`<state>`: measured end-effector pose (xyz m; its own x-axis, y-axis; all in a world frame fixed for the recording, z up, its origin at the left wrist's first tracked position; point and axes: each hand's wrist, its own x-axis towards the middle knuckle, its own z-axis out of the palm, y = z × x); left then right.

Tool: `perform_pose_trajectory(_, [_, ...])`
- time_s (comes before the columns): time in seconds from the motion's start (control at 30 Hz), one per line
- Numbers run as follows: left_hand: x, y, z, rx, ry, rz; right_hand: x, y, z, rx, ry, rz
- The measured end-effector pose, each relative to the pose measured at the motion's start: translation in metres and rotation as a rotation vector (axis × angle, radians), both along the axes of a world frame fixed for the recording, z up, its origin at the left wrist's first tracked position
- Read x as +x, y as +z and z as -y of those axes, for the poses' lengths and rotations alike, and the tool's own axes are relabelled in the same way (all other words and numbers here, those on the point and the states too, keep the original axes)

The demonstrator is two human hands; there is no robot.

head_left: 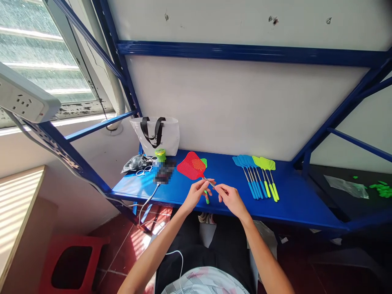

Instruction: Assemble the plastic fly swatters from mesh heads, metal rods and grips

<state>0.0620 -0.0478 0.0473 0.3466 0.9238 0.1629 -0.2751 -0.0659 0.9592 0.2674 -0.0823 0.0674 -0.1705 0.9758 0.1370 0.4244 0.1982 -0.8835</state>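
Note:
Above the front of the blue table (290, 196), a fly swatter with a red head (190, 165) is held up, tilted to the left. My left hand (196, 196) pinches its thin rod just below the head. At the rod's lower end, the fingers of my right hand (232, 201) are closed on it. Behind the red head, a green fly swatter (207, 201) lies on the table, partly hidden by the red one and my left hand. To the right lie several blue fly swatters (249, 175) beside yellow-green fly swatters (269, 179), handles toward me.
At the table's left are a white bag (168, 136), a green tub (160, 154), scissors (143, 170), a dark plastic packet (134, 164) and a blurred dark device (164, 171) with a white cable. Green pieces (384, 189) lie far right. A red stool (73, 265) stands lower left.

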Motion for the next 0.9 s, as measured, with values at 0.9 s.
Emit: perform_pose_trajectory(0.9, [-0.008,0.003,-0.005,-0.06,0.059,0.003,-0.009,0.0,0.006,-0.17,0.11,-0.094])
